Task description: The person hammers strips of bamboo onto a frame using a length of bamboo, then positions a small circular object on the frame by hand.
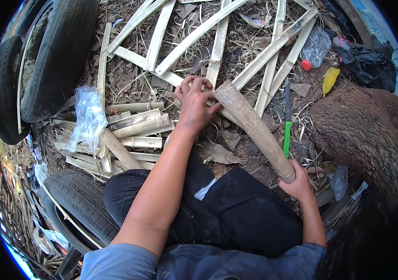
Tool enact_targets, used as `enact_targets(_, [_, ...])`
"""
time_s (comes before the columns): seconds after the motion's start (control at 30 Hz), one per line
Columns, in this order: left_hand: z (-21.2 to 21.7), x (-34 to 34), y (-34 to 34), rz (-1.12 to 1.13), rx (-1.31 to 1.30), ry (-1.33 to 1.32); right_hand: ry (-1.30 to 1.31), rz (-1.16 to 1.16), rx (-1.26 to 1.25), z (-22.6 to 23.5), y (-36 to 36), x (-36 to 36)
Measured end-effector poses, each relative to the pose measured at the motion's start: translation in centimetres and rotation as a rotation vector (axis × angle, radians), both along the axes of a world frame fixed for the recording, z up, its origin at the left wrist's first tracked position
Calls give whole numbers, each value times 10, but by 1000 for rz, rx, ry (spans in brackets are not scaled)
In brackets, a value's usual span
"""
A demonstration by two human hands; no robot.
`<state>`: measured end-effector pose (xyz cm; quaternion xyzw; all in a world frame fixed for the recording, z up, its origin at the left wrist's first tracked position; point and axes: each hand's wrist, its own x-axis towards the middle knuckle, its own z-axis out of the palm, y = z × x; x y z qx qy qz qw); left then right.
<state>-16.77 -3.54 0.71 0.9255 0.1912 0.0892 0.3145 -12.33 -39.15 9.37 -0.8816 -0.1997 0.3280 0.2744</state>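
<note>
My right hand is closed round the lower end of a thick length of bamboo. That piece slants up and left, its upper end beside the fingers of my left hand. My left hand is bent down over a frame of split bamboo strips, its fingers curled where several strips meet. What those fingers pinch, if anything, is hidden. The strips form a zigzag of crossing pieces on the ground. A knife with a green handle lies right of the thick bamboo, its dark blade pointing away from me.
A pile of split bamboo pieces lies at left, with a clear plastic bag on it. Tyres stand at far left; another tyre is near my knee. A tree trunk, a plastic bottle and a black bag are at right.
</note>
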Motion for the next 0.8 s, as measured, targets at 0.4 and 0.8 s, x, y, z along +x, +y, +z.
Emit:
enact_targets(0.4, [-4, -1, 4, 0, 12, 30, -20, 9, -61, 15, 0, 1])
enact_targets(0.8, [0, -1, 3, 3, -115, -42, -46, -56, -180, 40, 6, -10])
